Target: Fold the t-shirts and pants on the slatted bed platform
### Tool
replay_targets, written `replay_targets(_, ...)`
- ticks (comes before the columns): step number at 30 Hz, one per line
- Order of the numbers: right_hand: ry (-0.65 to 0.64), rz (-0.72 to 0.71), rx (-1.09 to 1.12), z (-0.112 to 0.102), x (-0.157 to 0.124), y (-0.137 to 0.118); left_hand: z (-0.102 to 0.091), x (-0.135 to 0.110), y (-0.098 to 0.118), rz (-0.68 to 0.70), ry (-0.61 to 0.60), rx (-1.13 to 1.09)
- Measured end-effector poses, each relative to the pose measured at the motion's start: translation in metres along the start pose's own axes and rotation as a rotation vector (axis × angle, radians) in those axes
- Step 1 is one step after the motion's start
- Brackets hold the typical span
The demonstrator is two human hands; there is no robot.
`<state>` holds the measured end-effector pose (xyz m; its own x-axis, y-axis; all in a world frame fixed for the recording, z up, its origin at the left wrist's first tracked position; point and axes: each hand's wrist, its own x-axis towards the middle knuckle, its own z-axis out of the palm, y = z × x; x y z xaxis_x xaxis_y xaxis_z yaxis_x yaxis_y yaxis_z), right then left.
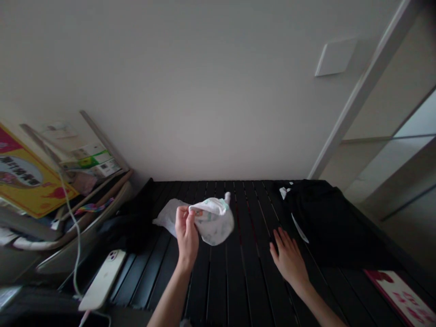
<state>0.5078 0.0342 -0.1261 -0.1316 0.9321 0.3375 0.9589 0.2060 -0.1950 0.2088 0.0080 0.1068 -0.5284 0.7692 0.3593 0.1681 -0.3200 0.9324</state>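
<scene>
My left hand (186, 234) pinches the edge of a small white baby hat (216, 225) between thumb and fingers. Faint coloured prints mark the hat, and a small knot-like tip sticks up at its far right. Behind that hand, a plain white cloth (168, 215) lies on the black slatted table (225, 281); whether it joins the hat cannot be made out. With fingers stretched out, my right hand (289, 256) rests low over the slats, holding nothing. Just beyond it to the right lies a heap of black cloth (334, 222) with a white strip at its near edge.
On the left, a white phone (104, 279) lies with a cable (76, 236) running by it. Beside it stands a beige holder (112, 209) with packets and a yellow printed box (30, 177). A red and white box (402, 295) sits front right. A wall (211, 100) rises behind.
</scene>
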Motion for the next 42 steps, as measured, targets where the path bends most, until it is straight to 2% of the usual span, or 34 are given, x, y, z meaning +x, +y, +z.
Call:
replay_targets(2,0.012,-0.026,-0.001,0.0,-0.001,0.001,0.01,-0.001,-0.003,-0.059,-0.055,-0.082)
replay_targets(4,0.02,-0.042,0.001,0.0,-0.002,0.001,0.015,0.0,-0.016,-0.126,-0.144,-0.066)
replay_targets(7,0.015,-0.015,0.007,-0.002,-0.002,0.0,0.017,-0.005,-0.046,-0.213,-0.219,0.129)
replay_targets(10,0.003,0.002,0.025,-0.002,0.001,-0.002,0.016,-0.024,-0.067,-0.188,-0.284,0.34)
replay_targets(15,0.04,0.006,0.084,-0.011,0.003,-0.004,0.015,-0.071,-0.07,-0.066,-0.611,0.514)
replay_targets(18,0.068,-0.035,0.21,-0.032,-0.002,-0.013,0.012,-0.09,-0.071,-0.095,-0.787,0.675)
replay_targets(20,0.006,-0.115,0.32,-0.049,-0.009,-0.027,0.007,-0.097,-0.074,-0.168,-0.839,0.775)
replay_targets(23,-0.176,-0.233,0.431,-0.067,-0.02,-0.056,0.001,-0.103,-0.081,-0.231,-0.834,0.847)
replay_targets(25,-0.267,-0.23,0.467,-0.072,-0.023,-0.073,-0.003,-0.105,-0.086,-0.218,-0.829,0.863)
replay_targets(28,-0.344,-0.114,0.613,-0.072,-0.014,-0.083,-0.008,-0.104,-0.092,-0.171,-0.835,0.898)
replay_targets(31,-0.398,0.054,0.902,-0.077,0.005,-0.079,-0.013,-0.099,-0.093,-0.169,-0.795,0.925)
replay_targets(33,-0.422,0.167,1.096,-0.088,0.017,-0.076,-0.015,-0.094,-0.09,-0.18,-0.73,0.796)
replay_targets(36,-0.497,0.274,1.347,-0.114,0.029,-0.079,-0.014,-0.088,-0.081,-0.229,-0.66,0.438)
replay_targets(39,-0.626,0.269,1.493,-0.142,0.034,-0.086,-0.01,-0.085,-0.075,-0.282,-0.663,0.276)
replay_targets(42,-0.734,0.183,1.524,-0.163,0.039,-0.089,-0.002,-0.081,-0.07,-0.317,-0.782,0.21)
